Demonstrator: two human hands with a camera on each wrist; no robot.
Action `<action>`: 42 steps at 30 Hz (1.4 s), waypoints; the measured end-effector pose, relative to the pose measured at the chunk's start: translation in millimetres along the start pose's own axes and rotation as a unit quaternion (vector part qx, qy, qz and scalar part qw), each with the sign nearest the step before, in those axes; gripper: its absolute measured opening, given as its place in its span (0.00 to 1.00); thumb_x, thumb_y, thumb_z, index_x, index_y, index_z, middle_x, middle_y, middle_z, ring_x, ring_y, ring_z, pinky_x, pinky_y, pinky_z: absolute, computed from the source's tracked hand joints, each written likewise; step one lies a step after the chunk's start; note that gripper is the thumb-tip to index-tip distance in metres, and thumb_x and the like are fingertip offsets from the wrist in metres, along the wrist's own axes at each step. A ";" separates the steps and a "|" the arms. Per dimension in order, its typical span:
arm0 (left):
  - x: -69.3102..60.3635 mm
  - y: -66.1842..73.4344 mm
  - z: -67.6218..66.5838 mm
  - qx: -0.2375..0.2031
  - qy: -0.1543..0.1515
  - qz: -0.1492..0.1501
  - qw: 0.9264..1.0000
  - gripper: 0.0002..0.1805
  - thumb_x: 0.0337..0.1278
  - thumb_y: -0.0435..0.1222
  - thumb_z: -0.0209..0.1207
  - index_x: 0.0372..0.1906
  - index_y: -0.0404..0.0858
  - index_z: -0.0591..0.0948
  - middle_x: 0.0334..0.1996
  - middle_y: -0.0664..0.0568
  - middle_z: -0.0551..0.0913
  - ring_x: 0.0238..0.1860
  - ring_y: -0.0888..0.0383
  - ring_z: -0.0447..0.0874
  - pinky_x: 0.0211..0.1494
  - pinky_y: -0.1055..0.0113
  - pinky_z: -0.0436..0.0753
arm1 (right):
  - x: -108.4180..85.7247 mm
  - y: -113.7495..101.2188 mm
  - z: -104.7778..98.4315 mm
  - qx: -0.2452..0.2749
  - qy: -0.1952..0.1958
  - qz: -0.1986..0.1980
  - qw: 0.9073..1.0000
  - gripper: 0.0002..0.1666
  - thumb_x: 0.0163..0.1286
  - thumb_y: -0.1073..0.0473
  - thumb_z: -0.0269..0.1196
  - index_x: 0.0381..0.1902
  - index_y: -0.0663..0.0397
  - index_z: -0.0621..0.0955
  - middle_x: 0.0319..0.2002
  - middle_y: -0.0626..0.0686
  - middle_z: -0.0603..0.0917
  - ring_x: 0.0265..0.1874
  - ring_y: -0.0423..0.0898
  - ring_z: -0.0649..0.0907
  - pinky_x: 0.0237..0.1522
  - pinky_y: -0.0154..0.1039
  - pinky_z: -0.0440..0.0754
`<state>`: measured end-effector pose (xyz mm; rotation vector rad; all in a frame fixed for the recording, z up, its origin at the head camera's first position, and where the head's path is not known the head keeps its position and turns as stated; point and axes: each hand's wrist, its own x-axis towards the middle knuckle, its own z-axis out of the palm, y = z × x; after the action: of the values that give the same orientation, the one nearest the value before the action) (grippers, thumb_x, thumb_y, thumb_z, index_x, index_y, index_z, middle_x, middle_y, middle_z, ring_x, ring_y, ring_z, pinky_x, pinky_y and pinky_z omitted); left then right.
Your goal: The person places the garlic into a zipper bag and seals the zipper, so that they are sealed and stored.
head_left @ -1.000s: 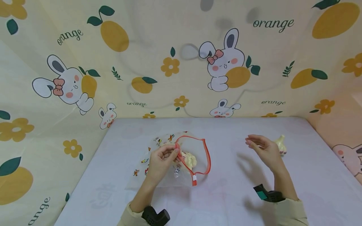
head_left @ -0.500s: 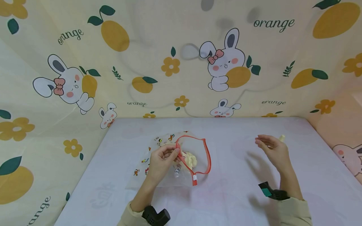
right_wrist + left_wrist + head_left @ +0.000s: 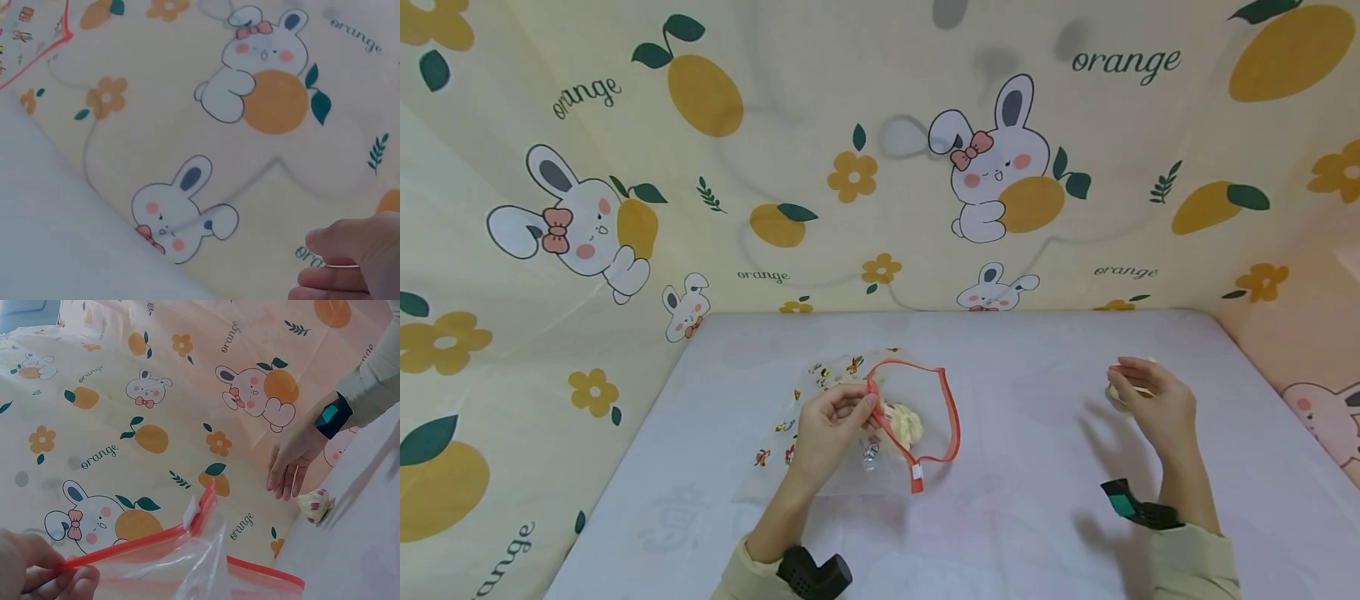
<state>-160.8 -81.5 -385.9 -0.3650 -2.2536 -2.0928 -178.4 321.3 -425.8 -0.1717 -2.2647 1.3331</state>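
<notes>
With thumb and fingers, my left hand [image 3: 829,429] pinches the red zip edge of a clear zip bag [image 3: 953,412], whose mouth is spread. A pale garlic bulb [image 3: 906,425] shows through the bag. My right hand [image 3: 1165,412] is over a second garlic bulb [image 3: 1117,398], which it partly hides in the head view. From the left wrist, that garlic bulb [image 3: 315,506] sits on the table just off the fingertips of the right hand [image 3: 294,459], and a gap shows between them. In the right wrist view the right hand [image 3: 350,262] has loosely bent fingers and nothing visible in it.
A white table [image 3: 1000,517] carries everything. Behind it and at its sides hangs a cloth [image 3: 850,83] printed with rabbits and oranges. A black wrist camera [image 3: 1138,504] is strapped to the right wrist, another [image 3: 814,573] to the left.
My right hand has moved to the right, across in front of the loose garlic bulb, which now shows on the hand's left side. The left hand and the bag have stayed still.
</notes>
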 end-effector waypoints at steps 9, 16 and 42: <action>0.1 1.4 -0.6 -0.013 -0.007 0.022 1.000 0.11 0.62 0.28 0.58 0.43 0.22 0.80 0.34 0.25 0.82 0.25 0.69 0.81 0.32 0.72 0.88 | 4.8 5.5 -3.0 0.037 0.092 0.099 0.990 0.15 0.59 0.66 0.68 0.34 0.36 0.80 0.24 0.20 0.79 0.28 0.17 0.78 0.33 0.08 0.75; 0.7 -1.1 1.6 -0.011 -0.011 0.016 1.000 0.11 0.62 0.29 0.58 0.43 0.23 0.80 0.34 0.25 0.82 0.26 0.69 0.81 0.32 0.74 0.87 | 3.7 19.1 -9.9 0.026 0.131 0.105 0.985 0.11 0.57 0.66 0.69 0.39 0.50 0.82 0.24 0.19 0.77 0.27 0.16 0.77 0.31 0.07 0.73; -0.5 2.1 -0.4 -0.002 -0.006 0.014 1.000 0.10 0.62 0.29 0.58 0.43 0.24 0.80 0.33 0.26 0.82 0.25 0.68 0.81 0.31 0.72 0.87 | 13.7 45.8 -12.5 -0.095 0.047 0.275 0.956 0.42 0.64 0.45 0.63 0.70 0.56 0.65 0.72 0.60 0.66 0.66 0.55 0.69 0.71 0.41 0.72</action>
<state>-159.9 -81.8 -383.9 -0.4090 -2.2382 -2.0869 -190.8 359.4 -454.8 -0.9699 -2.3505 1.3172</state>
